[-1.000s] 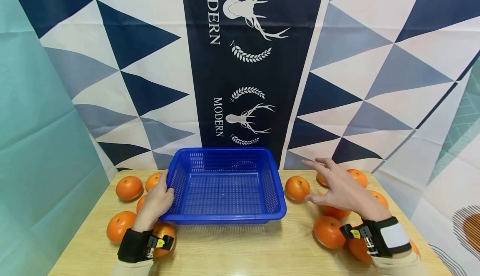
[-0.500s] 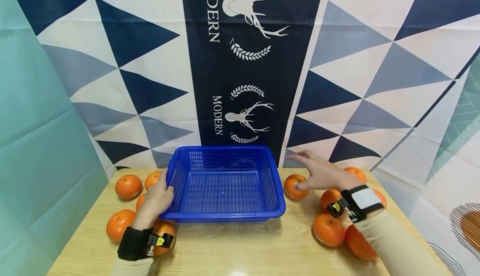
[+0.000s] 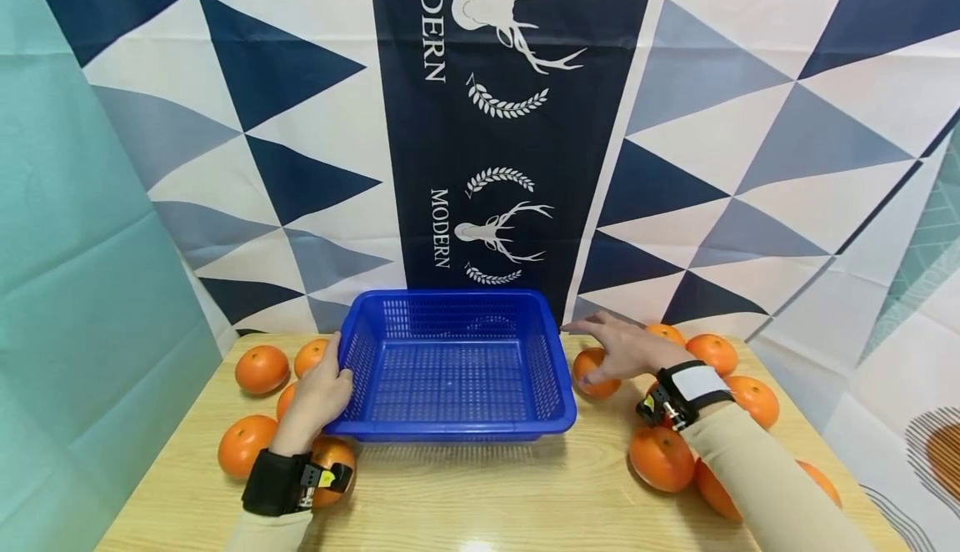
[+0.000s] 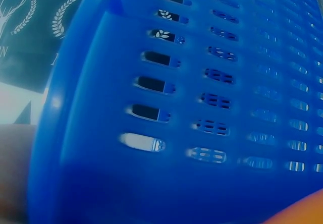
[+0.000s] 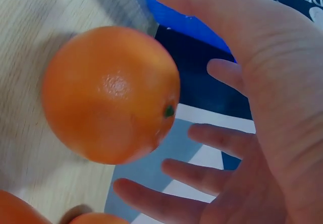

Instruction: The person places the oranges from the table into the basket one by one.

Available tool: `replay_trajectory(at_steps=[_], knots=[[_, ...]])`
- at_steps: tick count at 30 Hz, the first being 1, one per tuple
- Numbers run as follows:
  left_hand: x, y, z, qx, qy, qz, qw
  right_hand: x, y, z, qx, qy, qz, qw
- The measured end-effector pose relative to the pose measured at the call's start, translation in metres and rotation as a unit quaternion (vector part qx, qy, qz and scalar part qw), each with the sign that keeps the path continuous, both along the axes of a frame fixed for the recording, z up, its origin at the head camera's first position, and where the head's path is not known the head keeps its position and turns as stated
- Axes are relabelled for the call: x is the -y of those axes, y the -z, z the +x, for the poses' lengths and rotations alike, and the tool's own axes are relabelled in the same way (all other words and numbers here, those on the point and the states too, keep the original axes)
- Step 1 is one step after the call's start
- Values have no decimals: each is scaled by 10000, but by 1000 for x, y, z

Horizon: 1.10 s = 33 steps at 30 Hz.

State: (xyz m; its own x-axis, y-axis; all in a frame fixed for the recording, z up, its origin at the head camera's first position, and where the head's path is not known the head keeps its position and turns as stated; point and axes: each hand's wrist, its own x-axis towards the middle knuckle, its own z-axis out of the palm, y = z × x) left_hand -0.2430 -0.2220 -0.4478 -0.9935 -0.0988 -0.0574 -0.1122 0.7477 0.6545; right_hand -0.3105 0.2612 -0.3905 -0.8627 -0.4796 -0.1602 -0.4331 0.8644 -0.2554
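A blue plastic basket point(image 3: 450, 434) with slotted walls stands at the back middle of the table, nothing inside it. My left hand point(image 3: 324, 385) grips its left rim; the left wrist view is filled by the slotted basket wall point(image 4: 101, 183). Just right of the basket lies one orange point(image 3: 589, 366). Over and beside it is my right hand point(image 3: 626, 347), thumb and fingers spread. In the right wrist view a gap shows between this orange point(image 5: 111, 95) and the fingers of the right hand point(image 5: 242, 148).
Several oranges lie on the wooden table point(image 3: 450, 506) at the left, such as one orange point(image 3: 262, 369) at the back. Several more, including a front orange point(image 3: 662, 458), lie around the right forearm. A patterned cloth point(image 3: 495, 143) hangs right behind the basket.
My right hand has moved left, from above the right-hand oranges to the single orange beside the basket, then sunk slightly. The left hand and the basket have stayed in place.
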Motion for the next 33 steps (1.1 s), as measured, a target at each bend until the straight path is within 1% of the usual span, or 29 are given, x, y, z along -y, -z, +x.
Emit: replay_trajectory(at_steps=[1,2,4,5,7,9,11,13,16,17,18,19,22,23,27,29,30,33], knots=[[1,3,-3,-21,7,-21,10000,0,1,-1,54,6,10,10000],[4,8,-6,-35,3,-52,10000,0,1,-1,136,25,42,9999],[7,11,-8,33,55,-32,10000,-1,3,-2,275,75,154,9995],[11,19,-13,1,64,-54,10000,0,4,-2,348,112,215,9991],[12,18,-14,133,56,44,9999,-1,7,-2,377,98,324,9987],[10,14,-11,117,62,88,9999,-1,10,-2,363,25,394,9986],[10,16,-12,37,39,64,10000,-2,11,-2,297,-57,413,9987],[2,0,-2,53,43,100,9999,-3,11,-2,250,-109,413,9988],[-2,-8,4,89,39,121,9999,-4,12,-3,253,-119,396,9988],[-5,-17,9,177,55,184,9997,-4,12,-3,279,-103,400,9988],[-7,-21,12,223,73,186,9996,-4,13,-3,313,-96,402,9987],[-8,-23,13,240,64,195,9995,-4,13,-4,354,-111,406,9985],[-9,-25,15,256,31,198,9995,-4,15,-5,467,-134,420,9979],[-8,-21,13,174,15,126,9998,-5,16,-6,496,-155,413,9978],[-7,-19,12,177,-19,208,9996,-5,18,-6,537,-214,422,9974],[-8,-20,12,190,-3,219,9996,-5,18,-6,574,-194,415,9973],[-9,-24,14,271,7,288,9992,-5,18,-6,581,-188,421,9972],[-9,-26,15,293,28,230,9993,-6,18,-7,544,-233,430,9973]])
